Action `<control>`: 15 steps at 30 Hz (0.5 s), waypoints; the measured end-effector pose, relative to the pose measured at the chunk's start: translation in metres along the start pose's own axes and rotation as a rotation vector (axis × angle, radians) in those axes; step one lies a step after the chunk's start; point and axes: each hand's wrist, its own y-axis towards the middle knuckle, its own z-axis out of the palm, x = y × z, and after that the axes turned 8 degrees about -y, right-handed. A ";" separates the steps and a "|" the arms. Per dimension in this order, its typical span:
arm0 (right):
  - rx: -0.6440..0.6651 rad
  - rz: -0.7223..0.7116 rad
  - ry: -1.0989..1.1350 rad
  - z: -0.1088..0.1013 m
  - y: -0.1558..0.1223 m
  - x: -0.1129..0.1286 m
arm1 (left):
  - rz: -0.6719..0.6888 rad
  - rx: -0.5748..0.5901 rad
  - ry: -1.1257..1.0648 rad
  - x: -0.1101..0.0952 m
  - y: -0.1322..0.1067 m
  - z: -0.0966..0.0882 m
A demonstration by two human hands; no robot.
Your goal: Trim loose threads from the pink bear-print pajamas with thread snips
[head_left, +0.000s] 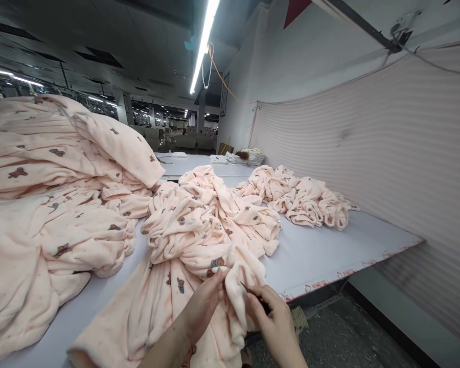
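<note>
A heap of pale pink fleece fabric printed with small brown bears lies in front of me and hangs over the near table edge. My left hand is closed on a fold of this fabric, its fingertips partly hidden by the cloth. Just right of it, my right hand grips small dark thread snips. Their pointed tip is against a raised edge of the fleece, and most of the handle is hidden in the palm.
A tall pile of the same fleece fills the left side. Another crumpled bundle lies at the back right of the white table. Folded white cloths are stacked at the far end. A striped curtain hangs along the right.
</note>
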 end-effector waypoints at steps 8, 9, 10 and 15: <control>0.382 -0.196 -0.418 0.038 -0.040 -0.025 | -0.075 0.036 0.034 -0.002 0.027 -0.006; 0.396 -0.215 -0.527 0.042 -0.041 -0.028 | -0.073 0.034 0.035 -0.002 0.029 -0.008; 0.395 -0.231 -0.609 0.044 -0.039 -0.031 | -0.072 0.028 0.040 -0.004 0.030 -0.010; 0.298 -0.163 -0.248 0.024 -0.011 -0.023 | 0.013 -0.178 0.183 -0.010 -0.002 -0.023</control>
